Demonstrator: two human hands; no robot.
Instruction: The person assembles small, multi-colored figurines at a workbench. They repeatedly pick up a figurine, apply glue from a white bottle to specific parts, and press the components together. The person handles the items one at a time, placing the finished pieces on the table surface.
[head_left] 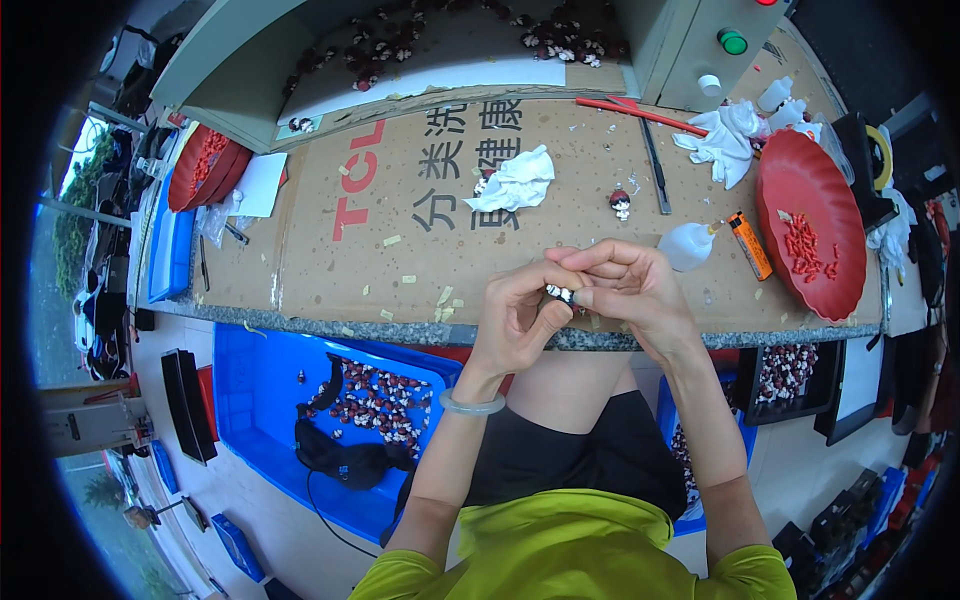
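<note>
Nearest the viewer, both forearms rise from the lower edge and meet just over the speckled front edge of the counter (330, 325). The left hand (515, 320), wrist ringed by a pale bangle (472, 405), curls palm-up; the right hand (625, 285) arches over it. The grip of both hands is clamped on one small black-and-white figurine piece (560, 293), pinched between their fingertips. Below left, a blue bin (250, 400) holds many like pieces. Beyond the hands the cardboard sheet (400, 220) lies mostly open, with a crumpled white tissue (515, 180) and a small figurine (620, 203). To the right: squeeze bottle (688, 245), orange lighter (749, 245), red tray (810, 235).
</note>
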